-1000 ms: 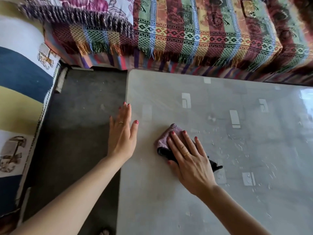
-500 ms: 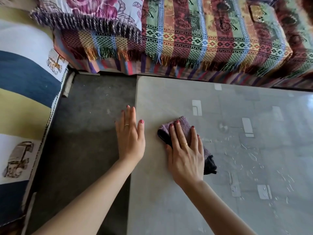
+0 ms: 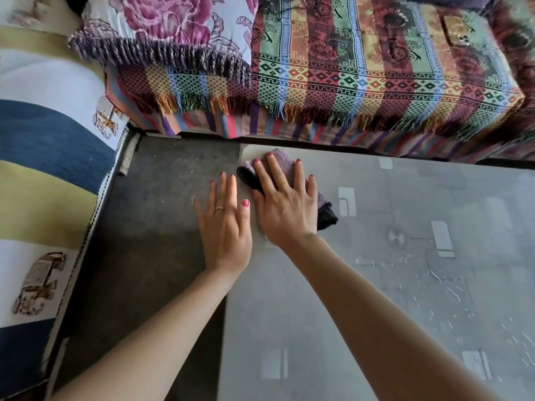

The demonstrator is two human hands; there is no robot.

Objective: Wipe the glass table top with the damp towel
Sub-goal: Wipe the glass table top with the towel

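Purple towel [image 3: 282, 164] under flat right hand [image 3: 285, 211] — glass table top's [image 3: 376, 299] far-left corner

Table [image 3: 376, 328] fills the right and lower half of view; floor [image 3: 162, 227] runs along its left side. Towel [image 3: 285, 169] lies on the table's far left corner, right hand [image 3: 285, 211] flat on top of it, fingers spread. Left hand [image 3: 224, 227] flat just left of the right hand, straddling the table's left edge, close beside it but not touching. Sofa [image 3: 376, 82] directly behind the table's far edge, pillow [image 3: 173, 27] on its left end. Mat [image 3: 43, 169] left of the floor strip. Scattered bits on the table, right of the hands.
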